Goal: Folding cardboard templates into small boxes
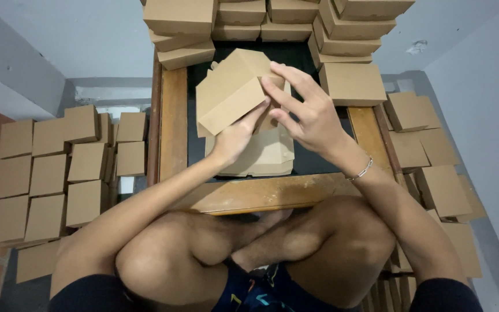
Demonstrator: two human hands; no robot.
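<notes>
Brown cardboard box [232, 92], half folded, tilted, held up over middle of table. Under it, stack of flat brown cardboard sheets [261, 159], lying flat, nearer side.

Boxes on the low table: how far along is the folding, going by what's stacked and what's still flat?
Done: folded boxes stacked at the table's far edge, more laid out on the floor at left and right. In hand: the left hand and right hand hold a part-folded box, fingers pressing its side. Left: a pile of flat blanks under it; its count cannot be told.
</notes>
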